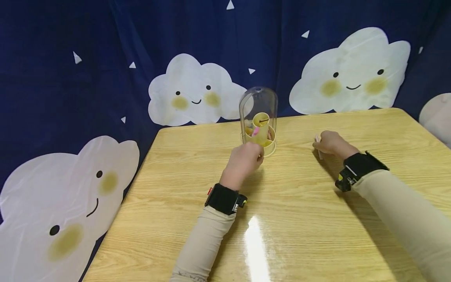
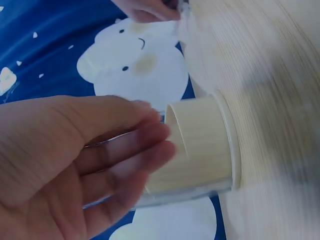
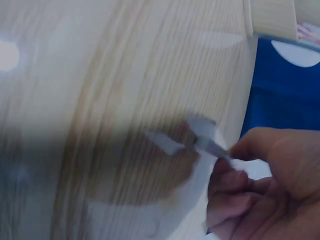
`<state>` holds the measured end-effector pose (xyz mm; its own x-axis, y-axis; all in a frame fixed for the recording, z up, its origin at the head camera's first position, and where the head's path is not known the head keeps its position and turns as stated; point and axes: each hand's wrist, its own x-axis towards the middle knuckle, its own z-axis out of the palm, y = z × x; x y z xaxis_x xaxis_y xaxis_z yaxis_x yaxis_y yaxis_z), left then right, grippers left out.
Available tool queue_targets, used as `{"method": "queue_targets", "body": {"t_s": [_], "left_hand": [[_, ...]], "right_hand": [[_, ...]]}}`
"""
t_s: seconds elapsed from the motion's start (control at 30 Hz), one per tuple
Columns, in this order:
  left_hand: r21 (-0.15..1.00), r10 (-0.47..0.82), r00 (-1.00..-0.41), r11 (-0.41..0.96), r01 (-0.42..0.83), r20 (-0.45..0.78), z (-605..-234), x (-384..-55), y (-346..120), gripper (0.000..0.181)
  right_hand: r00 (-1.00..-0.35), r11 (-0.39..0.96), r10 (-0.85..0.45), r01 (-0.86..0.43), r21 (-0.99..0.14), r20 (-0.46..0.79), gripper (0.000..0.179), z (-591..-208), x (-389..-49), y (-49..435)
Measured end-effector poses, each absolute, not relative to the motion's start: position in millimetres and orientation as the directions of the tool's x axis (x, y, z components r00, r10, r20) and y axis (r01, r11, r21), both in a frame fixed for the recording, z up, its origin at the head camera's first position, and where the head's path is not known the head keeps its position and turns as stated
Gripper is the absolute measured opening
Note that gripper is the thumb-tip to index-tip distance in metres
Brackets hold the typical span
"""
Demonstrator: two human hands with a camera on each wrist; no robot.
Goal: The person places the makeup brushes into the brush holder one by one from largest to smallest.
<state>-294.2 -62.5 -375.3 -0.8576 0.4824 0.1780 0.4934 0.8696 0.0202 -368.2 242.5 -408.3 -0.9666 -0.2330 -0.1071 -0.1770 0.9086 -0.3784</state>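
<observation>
A cream cosmetics-style organizer with a tall clear dome cover stands at the table's back middle. Its upright cup holds a dark thin item, and a pink item sits beside the cup. My left hand is at the organizer's front, its fingers loosely bent near the cream wall; I see nothing between them. Farther right, my right hand pinches a small pale item between thumb and fingers, just above the table. Its blurred far end splits into two parts; its kind is unclear.
The light wooden table reaches back to a dark blue curtain with white smiling clouds. Each wrist wears a black strap with a small camera. A bright light reflection lies on the tabletop near the front.
</observation>
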Motion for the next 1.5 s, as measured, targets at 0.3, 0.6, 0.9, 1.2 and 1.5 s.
{"method": "queue_targets", "body": {"t_s": [0.3, 0.6, 0.9, 1.2, 1.5], "left_hand": [[0.075, 0.398, -0.893, 0.904, 0.42, 0.21, -376.6, -295.4, -81.5, 0.026], [0.134, 0.362, -0.918, 0.914, 0.384, 0.164, -376.0, -294.4, -90.2, 0.018], [0.138, 0.37, -0.918, 0.911, 0.389, 0.141, -377.1, -293.4, -91.7, 0.018], [0.136, 0.367, -0.92, 0.913, 0.385, 0.14, -376.2, -293.6, -93.6, 0.019], [0.142, 0.375, -0.917, 0.908, 0.393, 0.137, -374.1, -291.8, -94.7, 0.022]], "right_hand": [[-0.91, 0.712, -0.2, -0.39, -0.584, 0.364, 0.019, -392.9, -355.7, 188.0], [-0.843, 0.635, -0.26, -0.517, -0.574, 0.472, 0.016, -387.9, -353.1, 133.8], [-0.883, 0.695, -0.296, -0.461, -0.552, 0.364, 0.014, -402.9, -363.6, 126.9], [-0.832, 0.694, -0.351, -0.539, -0.477, 0.43, 0.013, -400.6, -362.0, 115.5], [-0.843, 0.728, -0.328, -0.513, -0.455, 0.426, 0.014, -405.2, -360.5, 113.9]]}}
